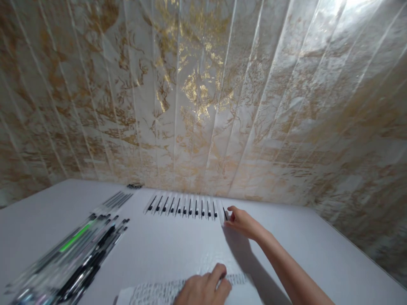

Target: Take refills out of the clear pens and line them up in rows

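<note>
Head view: the right hand reaches to the right end of the row, its thumb and forefinger set about a slim dark piece on the tabletop; whether they pinch it or only touch it, I cannot tell. The left hand lies low at the near edge, fingers loosely bent over a printed sheet; its undersides are hidden, so I cannot tell whether it grasps anything. Just left of the right fingertips, beyond a small gap, stands the row of clear slim pieces with dark parts, lying side by side and slightly tilted. The closeness there is the likeliest source of trouble: a fingertip or knuckle drifting left could nudge the end pieces and skew the line, and a light, narrow piece held by its edges might roll or slip if the pinch is uneven. The sheet seems smooth and loose, so a dragging left hand could slide it. Farther left, a blurred spread of pens with a bright green strip lies crowded together; pulling one out carelessly could set others rolling. Beyond them lie thin dark rods and a small dark cluster near the far edge of the white table, below a gold-patterned wall covering.
</note>
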A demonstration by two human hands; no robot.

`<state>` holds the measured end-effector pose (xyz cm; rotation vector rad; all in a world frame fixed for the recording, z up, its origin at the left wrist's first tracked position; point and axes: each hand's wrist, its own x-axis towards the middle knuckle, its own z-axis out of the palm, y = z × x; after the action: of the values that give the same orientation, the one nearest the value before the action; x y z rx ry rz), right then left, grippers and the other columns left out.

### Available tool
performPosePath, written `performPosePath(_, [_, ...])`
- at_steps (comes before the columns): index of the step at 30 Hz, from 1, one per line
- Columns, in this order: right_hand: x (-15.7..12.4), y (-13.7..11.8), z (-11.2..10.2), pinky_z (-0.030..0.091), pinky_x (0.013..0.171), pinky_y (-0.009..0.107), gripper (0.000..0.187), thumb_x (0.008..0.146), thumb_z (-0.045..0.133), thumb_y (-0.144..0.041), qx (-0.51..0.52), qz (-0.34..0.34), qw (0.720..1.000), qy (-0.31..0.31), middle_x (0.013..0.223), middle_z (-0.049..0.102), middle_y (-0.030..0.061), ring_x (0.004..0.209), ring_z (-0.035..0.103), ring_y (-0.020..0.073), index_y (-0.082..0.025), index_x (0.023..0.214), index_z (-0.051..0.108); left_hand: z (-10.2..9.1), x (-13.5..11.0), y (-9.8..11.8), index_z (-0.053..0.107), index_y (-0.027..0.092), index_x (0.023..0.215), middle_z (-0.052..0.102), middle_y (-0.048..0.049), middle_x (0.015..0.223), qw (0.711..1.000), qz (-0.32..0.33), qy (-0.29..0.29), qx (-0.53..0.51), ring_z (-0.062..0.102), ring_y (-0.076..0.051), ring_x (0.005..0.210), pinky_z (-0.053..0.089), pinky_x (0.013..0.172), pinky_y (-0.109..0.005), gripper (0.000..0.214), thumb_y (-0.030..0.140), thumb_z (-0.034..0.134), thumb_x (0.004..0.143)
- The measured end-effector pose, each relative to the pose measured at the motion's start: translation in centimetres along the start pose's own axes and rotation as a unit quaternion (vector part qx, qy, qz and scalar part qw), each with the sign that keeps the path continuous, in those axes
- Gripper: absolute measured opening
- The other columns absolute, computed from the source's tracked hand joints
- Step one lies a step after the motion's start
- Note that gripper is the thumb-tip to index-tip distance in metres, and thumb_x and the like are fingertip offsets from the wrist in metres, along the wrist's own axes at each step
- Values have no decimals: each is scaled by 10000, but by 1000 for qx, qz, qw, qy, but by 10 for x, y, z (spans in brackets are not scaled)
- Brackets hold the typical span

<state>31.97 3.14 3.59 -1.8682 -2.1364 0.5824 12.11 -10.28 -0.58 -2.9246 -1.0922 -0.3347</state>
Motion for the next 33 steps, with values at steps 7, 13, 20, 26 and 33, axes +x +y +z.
performPosePath(7, [-5,-4,16,414,642,241,517,698,665,-188,15,-25,1000,-10,828,684,61,724,602,177,-100,1198,571,-2,-1,-1,551,228,1026,650,-19,1120,1000,-3,-6,-14,717,-174,741,590,575,-252,169,302,607,884])
performPosePath(13, [-10,-1,8,437,718,254,557,657,680,-163,7,-45,999,13,987,657,95,797,598,187,-105,1204,595,-13,1,-1,573,206,1047,629,-51,1190,997,-6,-59,-53,721,-206,822,613,642,-294,238,328,646,856])
performPosePath(20, [-16,7,7,432,701,262,397,702,701,-268,-7,-76,997,30,888,616,70,762,563,184,-105,1063,686,-40,6,2,576,191,1148,546,-98,1360,985,-56,-140,-89,716,-250,911,613,735,-373,293,207,595,856])
performPosePath(26, [-12,7,13,427,706,254,340,736,687,-276,29,-102,992,61,859,612,38,752,552,170,-145,1049,700,-38,6,3,577,208,1160,543,-75,1378,983,-65,-139,-97,694,-255,992,601,792,-385,336,118,549,837])
performPosePath(33, [-11,6,10,410,693,250,308,741,697,-292,38,-112,991,57,849,592,30,747,531,165,-152,1015,702,-38,8,5,574,206,1159,524,-80,1397,981,-71,-154,-93,696,-260,972,599,768,-382,338,114,518,837])
